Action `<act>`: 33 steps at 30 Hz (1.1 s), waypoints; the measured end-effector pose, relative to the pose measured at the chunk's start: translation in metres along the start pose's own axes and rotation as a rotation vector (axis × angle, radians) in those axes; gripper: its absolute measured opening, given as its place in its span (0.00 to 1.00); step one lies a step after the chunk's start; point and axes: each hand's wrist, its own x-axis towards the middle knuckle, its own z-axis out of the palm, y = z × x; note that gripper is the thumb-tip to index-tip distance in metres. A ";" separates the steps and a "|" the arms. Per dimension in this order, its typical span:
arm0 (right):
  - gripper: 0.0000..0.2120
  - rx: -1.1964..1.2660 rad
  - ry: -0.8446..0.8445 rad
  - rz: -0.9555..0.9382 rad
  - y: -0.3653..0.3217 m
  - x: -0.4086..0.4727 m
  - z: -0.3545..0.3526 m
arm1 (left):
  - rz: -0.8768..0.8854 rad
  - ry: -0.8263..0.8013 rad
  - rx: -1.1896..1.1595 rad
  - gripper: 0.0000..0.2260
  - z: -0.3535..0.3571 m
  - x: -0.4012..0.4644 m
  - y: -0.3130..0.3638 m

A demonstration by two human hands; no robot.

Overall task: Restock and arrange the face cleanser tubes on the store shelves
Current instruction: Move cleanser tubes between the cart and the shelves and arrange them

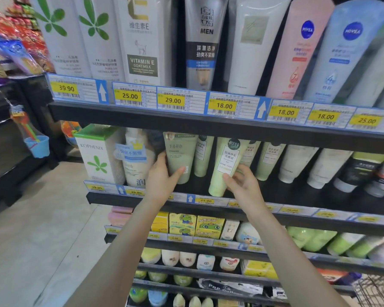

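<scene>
On the second shelf, my left hand grips a sage-green cleanser tube standing cap down, thumb across its lower front. My right hand holds the lower end of a pale yellow-green tube that leans to the right, its cap near the shelf's front edge. Between them stands another light green tube. More green tubes, white tubes and dark tubes line up to the right.
A white and green Kophenix box and a cream bottle stand left of my left hand. The top shelf carries large tubes above yellow price tags. Lower shelves hold bottles and boxes. A wire cart is at bottom right.
</scene>
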 end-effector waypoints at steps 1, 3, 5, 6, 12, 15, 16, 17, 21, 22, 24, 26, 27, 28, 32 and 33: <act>0.13 -0.003 0.002 -0.002 0.000 0.000 0.000 | 0.005 0.018 0.040 0.27 0.002 0.000 0.000; 0.13 -0.002 0.006 -0.001 0.000 0.000 -0.001 | -0.003 0.056 0.100 0.28 0.005 0.000 0.002; 0.13 -0.002 0.008 0.005 0.001 0.001 -0.001 | -0.018 0.075 0.109 0.28 0.007 0.001 0.004; 0.13 -0.004 0.011 0.007 0.002 0.002 -0.001 | -0.020 0.079 0.097 0.28 0.007 0.002 0.004; 0.16 -0.068 0.006 0.001 0.003 0.008 0.001 | -0.005 0.089 0.086 0.29 0.006 0.002 0.000; 0.18 -0.101 -0.009 -0.003 0.002 0.011 0.004 | 0.004 0.084 0.090 0.30 0.005 0.001 -0.002; 0.18 -0.111 -0.015 -0.008 0.001 0.011 0.005 | 0.002 0.083 0.094 0.30 0.005 0.001 -0.003; 0.18 -0.121 -0.021 -0.015 0.001 0.011 0.006 | 0.000 0.081 0.100 0.30 0.005 0.000 -0.003; 0.18 -0.141 -0.027 -0.025 0.002 0.012 0.008 | -0.009 0.059 0.146 0.32 0.001 -0.002 -0.001; 0.18 -0.145 -0.022 -0.029 0.002 0.012 0.009 | -0.001 0.062 0.146 0.33 0.001 -0.006 -0.001; 0.18 -0.157 -0.014 -0.042 0.001 0.013 0.009 | 0.047 0.106 0.154 0.32 0.000 -0.021 -0.001; 0.17 -0.170 -0.012 -0.063 -0.001 0.013 0.010 | 0.150 0.176 0.222 0.27 0.002 -0.040 0.000; 0.17 -0.182 -0.011 -0.073 -0.002 0.013 0.011 | 0.223 0.204 0.285 0.24 0.004 -0.048 -0.002; 0.17 -0.196 -0.009 -0.079 -0.002 0.014 0.012 | 0.298 0.224 0.353 0.21 0.007 -0.055 -0.004; 0.16 -0.258 -0.018 -0.100 -0.002 0.016 0.018 | 0.424 0.210 0.581 0.15 0.020 -0.070 -0.018; 0.16 -0.274 -0.021 -0.105 -0.001 0.016 0.019 | 0.416 0.184 0.620 0.17 0.022 -0.072 -0.020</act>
